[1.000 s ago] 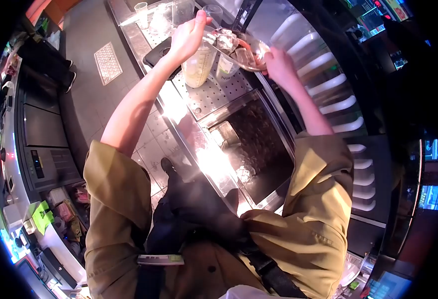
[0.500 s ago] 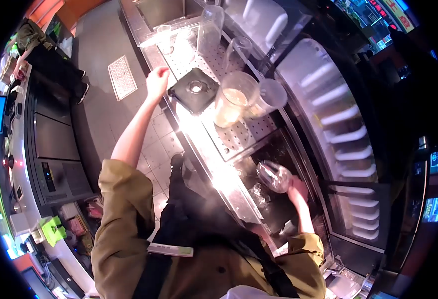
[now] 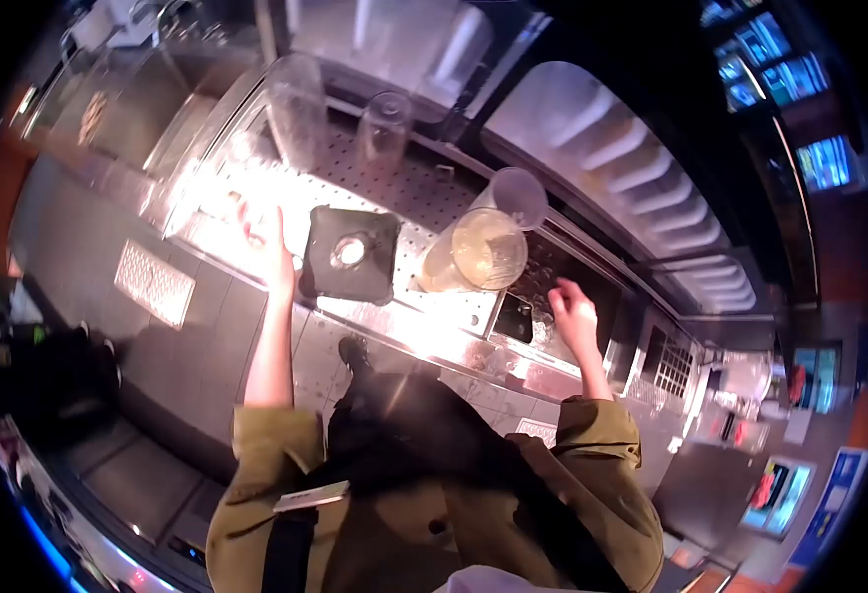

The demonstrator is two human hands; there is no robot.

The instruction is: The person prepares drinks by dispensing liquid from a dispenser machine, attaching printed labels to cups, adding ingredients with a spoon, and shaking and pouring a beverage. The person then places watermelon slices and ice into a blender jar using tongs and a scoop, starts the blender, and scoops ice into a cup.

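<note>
My left hand [image 3: 270,252] is over the brightly lit counter, just left of a black square device [image 3: 351,253] with a round pale centre. Its thumb and fingers stand apart; glare washes out the fingertips, and I see nothing clearly held. My right hand [image 3: 576,314] hovers over the dark well [image 3: 577,282] with loosely curled fingers and nothing visible in them. Between my hands, a large clear pitcher [image 3: 474,252] with pale yellowish contents leans on the perforated tray [image 3: 340,188]. Touching or just behind it is another clear container [image 3: 515,198]. A small black rectangular object or opening [image 3: 514,318] lies beside the right hand.
Tall clear containers [image 3: 298,114] and a clear jug [image 3: 386,128] stand at the back of the tray. White bins [image 3: 612,148] line the far side. A metal sink [image 3: 142,124] is at upper left, and a floor grate [image 3: 154,284] lies below it.
My view has turned to the right. The clear scoop that was in my right hand is no longer visible there. My left hand has gone from closed to fingers apart, over the glare.
</note>
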